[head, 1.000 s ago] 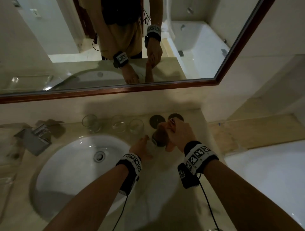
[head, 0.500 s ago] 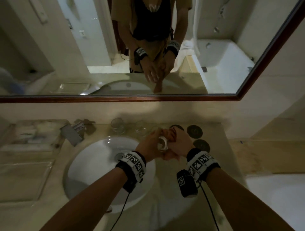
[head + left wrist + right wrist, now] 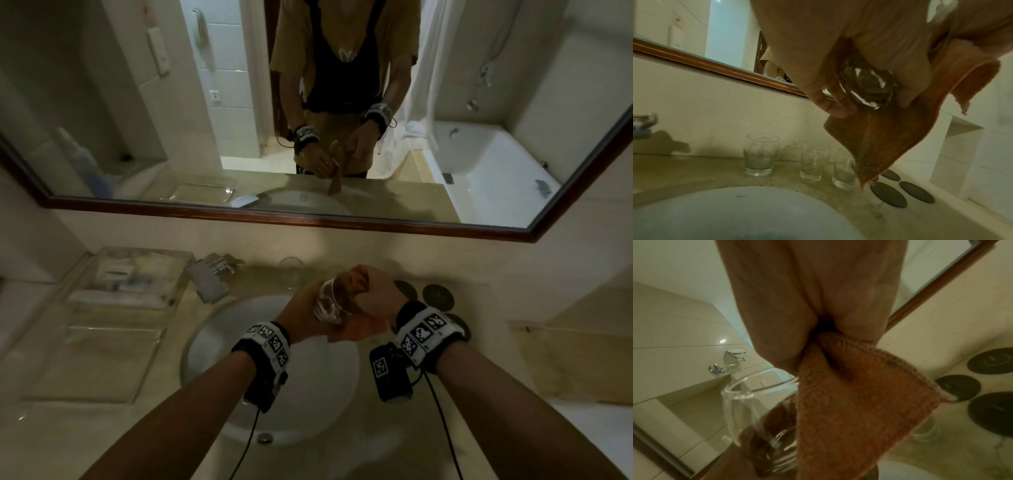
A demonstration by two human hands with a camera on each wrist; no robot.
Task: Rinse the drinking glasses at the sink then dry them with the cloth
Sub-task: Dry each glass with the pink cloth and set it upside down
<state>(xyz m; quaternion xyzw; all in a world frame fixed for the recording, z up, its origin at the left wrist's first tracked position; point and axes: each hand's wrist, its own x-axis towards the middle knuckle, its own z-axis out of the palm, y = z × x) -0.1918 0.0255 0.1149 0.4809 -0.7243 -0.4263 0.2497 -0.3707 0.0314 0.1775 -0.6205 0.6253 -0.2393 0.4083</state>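
We hold one glass (image 3: 331, 301) above the right edge of the sink (image 3: 219, 346). Our left hand (image 3: 301, 313) wraps its fingers round the glass near its base, and our right hand (image 3: 375, 298) pinches the orange cloth (image 3: 855, 402), which hangs down against the glass. Three more glasses (image 3: 761, 154) stand upright in a row on the counter (image 3: 694, 172) behind the sink, just beside a group of dark round coasters (image 3: 888, 195). A tap (image 3: 212, 277) sits at the sink's far left, below the mirror (image 3: 342, 219).
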